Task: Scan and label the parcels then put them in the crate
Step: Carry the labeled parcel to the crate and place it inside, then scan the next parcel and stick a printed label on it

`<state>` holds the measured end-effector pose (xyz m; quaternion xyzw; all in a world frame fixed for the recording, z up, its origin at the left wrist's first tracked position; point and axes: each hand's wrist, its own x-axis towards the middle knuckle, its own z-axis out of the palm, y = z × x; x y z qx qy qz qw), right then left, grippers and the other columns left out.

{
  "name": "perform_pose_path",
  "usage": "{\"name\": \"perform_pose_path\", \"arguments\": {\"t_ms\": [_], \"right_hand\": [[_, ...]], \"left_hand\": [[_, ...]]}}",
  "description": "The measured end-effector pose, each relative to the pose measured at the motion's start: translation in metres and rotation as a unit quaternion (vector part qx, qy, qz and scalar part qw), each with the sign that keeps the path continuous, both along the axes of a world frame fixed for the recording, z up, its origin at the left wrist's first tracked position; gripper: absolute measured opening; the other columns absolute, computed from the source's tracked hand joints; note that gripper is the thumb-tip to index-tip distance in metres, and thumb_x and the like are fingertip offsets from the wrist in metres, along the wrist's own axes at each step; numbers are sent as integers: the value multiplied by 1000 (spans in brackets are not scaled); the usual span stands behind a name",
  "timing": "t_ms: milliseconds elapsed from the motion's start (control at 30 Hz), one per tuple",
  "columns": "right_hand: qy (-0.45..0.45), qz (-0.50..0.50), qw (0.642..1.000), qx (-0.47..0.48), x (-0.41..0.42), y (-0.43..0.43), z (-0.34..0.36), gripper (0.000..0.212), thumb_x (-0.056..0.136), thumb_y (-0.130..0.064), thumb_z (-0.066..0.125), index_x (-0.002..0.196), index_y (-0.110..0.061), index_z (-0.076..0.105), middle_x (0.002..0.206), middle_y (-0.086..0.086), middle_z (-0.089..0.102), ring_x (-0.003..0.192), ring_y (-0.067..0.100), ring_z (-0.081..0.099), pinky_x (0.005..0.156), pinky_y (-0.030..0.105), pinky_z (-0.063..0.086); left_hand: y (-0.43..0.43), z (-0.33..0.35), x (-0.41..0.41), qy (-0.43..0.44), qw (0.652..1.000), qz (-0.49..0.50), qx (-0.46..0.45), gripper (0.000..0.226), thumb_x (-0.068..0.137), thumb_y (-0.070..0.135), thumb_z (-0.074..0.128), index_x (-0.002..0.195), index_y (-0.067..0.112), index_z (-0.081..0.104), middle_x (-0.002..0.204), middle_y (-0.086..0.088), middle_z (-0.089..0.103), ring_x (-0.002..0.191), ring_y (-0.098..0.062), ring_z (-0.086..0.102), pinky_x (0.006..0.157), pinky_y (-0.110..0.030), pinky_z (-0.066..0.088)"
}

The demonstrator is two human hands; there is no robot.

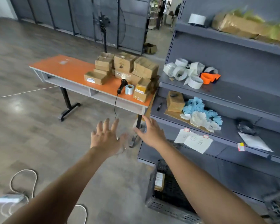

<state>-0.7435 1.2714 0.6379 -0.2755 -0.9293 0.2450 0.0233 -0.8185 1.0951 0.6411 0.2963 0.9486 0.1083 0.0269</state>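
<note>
Several cardboard parcels are stacked at the right end of an orange table. One labelled parcel lies apart at the stack's left. A black handheld scanner and a roll of labels stand near the table's front edge. On the floor at lower right sits a dark grey crate with one labelled parcel inside. My left hand and my right hand are stretched out in front of me, fingers spread, holding nothing, well short of the table.
A grey shelf rack fills the right side, carrying tape rolls, an orange tape dispenser, a brown box and crumpled blue and white paper. A white cable and power strip lie on the floor at left. A tripod stands behind the table.
</note>
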Motion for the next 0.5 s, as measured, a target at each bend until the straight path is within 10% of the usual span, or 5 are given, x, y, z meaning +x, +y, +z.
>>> {"name": "perform_pose_path", "arguments": {"t_ms": [500], "right_hand": [[3,32,999,42,-195,-138,25,74,92,-68,42,153,-38,12,162,1,17,149,23,17,114,58,27]], "left_hand": [[-142,30,-189,-21,999,40,-5,73,92,70,21,153,33,6,160,-5,8,145,-30,11,112,-48,26]]}}
